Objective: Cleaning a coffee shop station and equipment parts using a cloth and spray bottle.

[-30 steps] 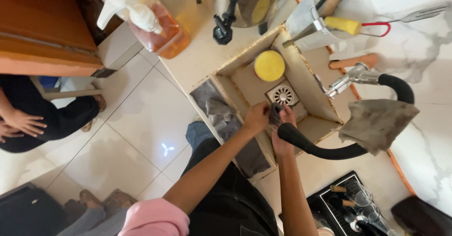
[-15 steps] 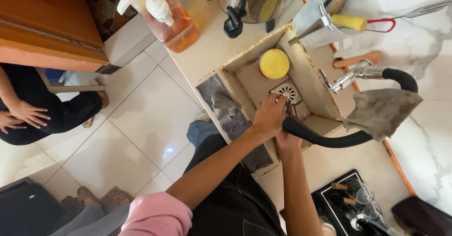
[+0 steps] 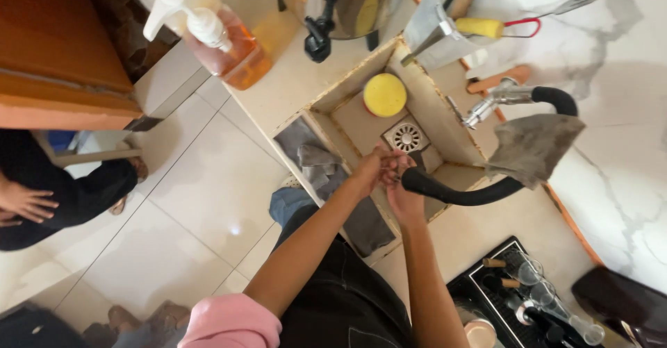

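Two hands meet over the small square sink point(image 3: 445, 174), and that is where your attention belongs. Starting from the left of the view: another person's hand point(image 3: 24, 202) rests on a dark-trousered knee, well apart from you, so leave it out of your reckoning. Next come the orange soap bottle point(image 3: 233, 49) with its white pump on the counter, and the grey cloth point(image 3: 326, 174) draped over the sink's near edge.

Your left hand point(image 3: 372, 171) curls in from that side, fingers bent and pressed against your right hand point(image 3: 403, 188) just at the mouth of the black hose point(image 3: 458, 192). Whether you pinch anything small between them I cannot tell; the fingers hide it. Keep both hands low in the basin, close to the round metal drain point(image 3: 408, 137), so that any water from the hose end falls inside the sink and not on the cloth. The yellow round sponge point(image 3: 384, 94) lies beyond the drain, within easy reach. Rub with the fingers overlapping, as they are now.

Further right, the metal tap point(image 3: 497, 101) feeds the hose, and a grey rag point(image 3: 531, 146) hangs over its loop; mind your right wrist does not tug it down.
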